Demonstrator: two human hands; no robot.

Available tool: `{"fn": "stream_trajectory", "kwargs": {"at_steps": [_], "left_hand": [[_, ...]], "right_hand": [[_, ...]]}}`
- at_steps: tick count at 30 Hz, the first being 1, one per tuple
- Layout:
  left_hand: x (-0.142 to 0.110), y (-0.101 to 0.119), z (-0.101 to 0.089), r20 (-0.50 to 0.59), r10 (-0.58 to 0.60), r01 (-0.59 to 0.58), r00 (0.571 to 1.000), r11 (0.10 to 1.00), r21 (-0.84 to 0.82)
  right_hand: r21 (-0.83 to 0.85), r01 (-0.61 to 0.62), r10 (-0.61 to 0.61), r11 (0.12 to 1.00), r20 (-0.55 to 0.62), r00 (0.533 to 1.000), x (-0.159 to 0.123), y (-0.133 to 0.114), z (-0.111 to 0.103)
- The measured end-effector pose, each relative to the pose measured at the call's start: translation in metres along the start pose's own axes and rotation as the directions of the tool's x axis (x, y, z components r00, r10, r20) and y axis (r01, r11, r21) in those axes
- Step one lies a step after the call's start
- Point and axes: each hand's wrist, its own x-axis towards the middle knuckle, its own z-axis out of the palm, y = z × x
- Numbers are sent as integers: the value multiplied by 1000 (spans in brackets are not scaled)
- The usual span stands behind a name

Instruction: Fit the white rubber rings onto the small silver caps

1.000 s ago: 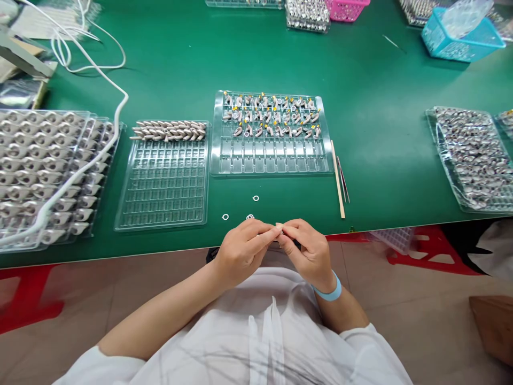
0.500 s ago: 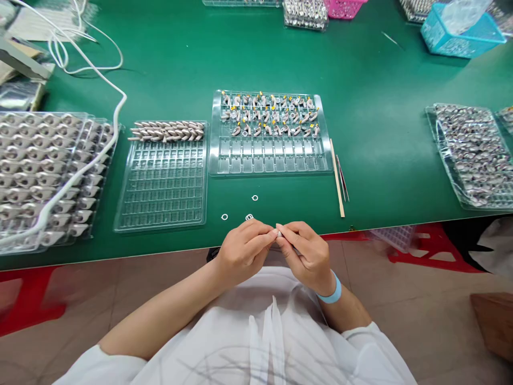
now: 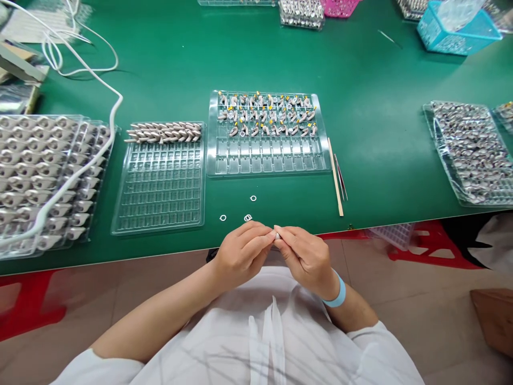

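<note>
Bright, diffuse light, soft sheen on green tabletop (image 3: 372, 144), stretched edges.

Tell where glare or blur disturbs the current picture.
In the head view, pale sheen lies on the green table right of the middle tray, whose clear plastic glints; same head view, blurred dark strands cross the white shirt, and the pale part between left hand and right hand is too small to identify.

Around the edges of a green table (image 3: 372, 107)
A white cable (image 3: 41, 218) loops at the upper left and trails down that side; a pink basket (image 3: 340, 8) sits at the top, and a blue basket (image 3: 452, 44) at the upper right holds clear plastic (image 3: 460, 12). Lower down, red plastic frames (image 3: 34, 299) and a brown box (image 3: 495, 321) show beside the floor (image 3: 390, 305).
</note>
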Motion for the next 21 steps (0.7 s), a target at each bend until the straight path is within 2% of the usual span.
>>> {"fn": "stream_trajectory", "kwargs": {"at_steps": [9, 21], "left_hand": [[1, -1, -2, 41, 66, -67, 997, 997, 39], [3, 3, 0, 34, 63, -65, 997, 996, 66]], "right_hand": [[-111, 79, -83, 991, -33, 996, 0, -1, -1], [-202, 101, -110, 974, -36, 993, -1, -5, -2]]}}
